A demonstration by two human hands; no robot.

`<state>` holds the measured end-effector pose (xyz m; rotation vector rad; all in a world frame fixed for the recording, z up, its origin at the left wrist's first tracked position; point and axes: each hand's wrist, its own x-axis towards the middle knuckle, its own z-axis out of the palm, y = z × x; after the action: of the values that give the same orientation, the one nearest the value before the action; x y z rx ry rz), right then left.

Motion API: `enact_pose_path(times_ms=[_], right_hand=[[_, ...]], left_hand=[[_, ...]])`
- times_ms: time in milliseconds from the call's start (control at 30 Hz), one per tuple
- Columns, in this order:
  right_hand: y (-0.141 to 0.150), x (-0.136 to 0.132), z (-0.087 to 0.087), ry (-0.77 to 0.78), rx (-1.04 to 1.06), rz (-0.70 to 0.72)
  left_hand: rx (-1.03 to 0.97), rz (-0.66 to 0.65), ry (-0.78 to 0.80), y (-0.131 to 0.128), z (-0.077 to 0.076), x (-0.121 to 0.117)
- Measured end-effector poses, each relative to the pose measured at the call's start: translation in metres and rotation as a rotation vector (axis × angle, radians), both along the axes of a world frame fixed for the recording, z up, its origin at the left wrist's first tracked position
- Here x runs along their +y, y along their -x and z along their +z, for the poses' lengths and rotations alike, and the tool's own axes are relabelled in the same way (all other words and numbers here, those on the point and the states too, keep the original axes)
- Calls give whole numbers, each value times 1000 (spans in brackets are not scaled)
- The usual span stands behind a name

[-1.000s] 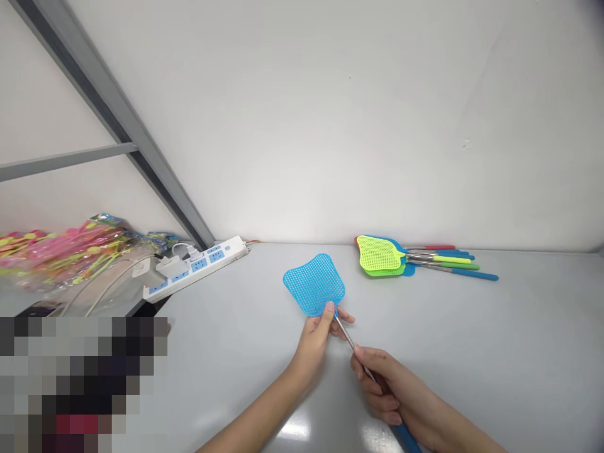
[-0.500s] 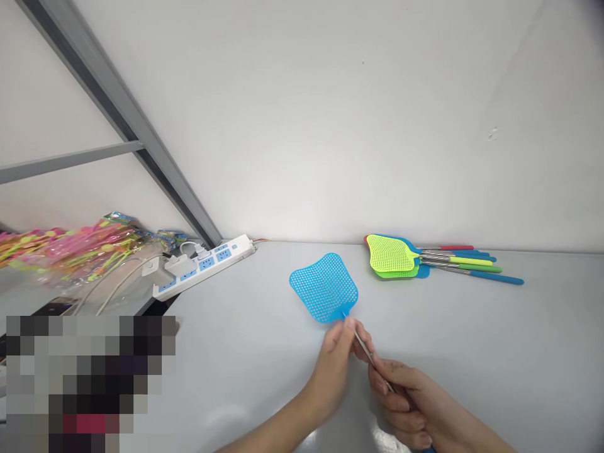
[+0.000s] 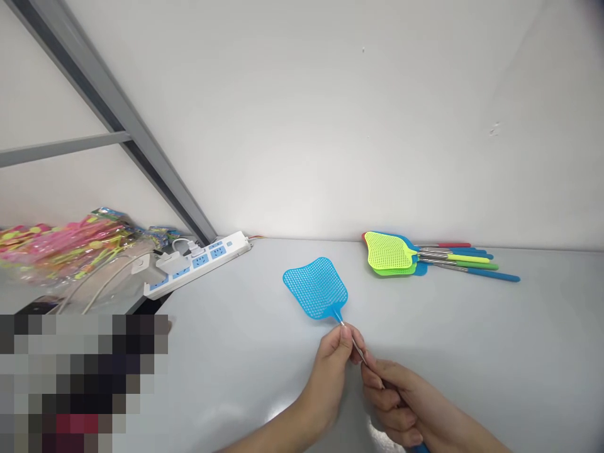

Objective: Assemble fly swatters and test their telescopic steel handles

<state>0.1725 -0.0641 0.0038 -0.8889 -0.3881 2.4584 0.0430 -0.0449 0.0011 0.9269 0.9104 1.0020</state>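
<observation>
A blue fly swatter (image 3: 317,288) with a perforated head is held over the grey table, its head pointing up and left. My left hand (image 3: 334,358) is closed on its thin metal rod, thumb on top, just below the blue neck. Lower down, my right hand (image 3: 394,396) wraps round the rod and handle. A bit of the blue handle end shows beneath that hand; the rest of the grip is hidden by the fingers. Further back and to the right lies a stack of fly swatters (image 3: 389,251) in yellow, green, blue and red, handles toward the right.
A white power strip (image 3: 198,263) with plugs and cables lies at the left. Beyond it are plastic-wrapped pink and yellow items (image 3: 70,242). A grey metal frame (image 3: 155,163) leans across the left, and a white wall (image 3: 358,126) rises behind the table (image 3: 528,340).
The blue swatter and both hands have shifted slightly left. My left hand now grips a little lower on the rod, showing more of the neck. The view has moved slightly.
</observation>
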Motion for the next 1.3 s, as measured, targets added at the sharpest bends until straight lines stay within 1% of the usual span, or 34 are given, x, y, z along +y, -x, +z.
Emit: enact_pose_path(times_ms=[67,267,400,567,733,933,1000,1167,1300], right_hand=[[0,1,0,21,-5,8],[2,2,7,40,-23,44],[3,1,6,51,-61,33],[6,1,-1,-6,-129,60],[9,0,-4,-70,-192,52],[12,-5,-3,-122,-181,142],[13,-5,-2,-119,-182,143],[12,-5,6,-71,-190,90],[11,-5,8,-77,-195,82]], left_hand=[[-1,2,2,1,1,0],[-16,-31,75,2,3,1],[-30,-55,127,2,2,1],[-186,-35,211,4,0,2],[-268,-92,172,5,4,5],[-288,-41,167,8,8,9],[-272,-42,173,8,10,9],[-243,-20,147,9,11,10],[-251,-17,130,10,12,10]])
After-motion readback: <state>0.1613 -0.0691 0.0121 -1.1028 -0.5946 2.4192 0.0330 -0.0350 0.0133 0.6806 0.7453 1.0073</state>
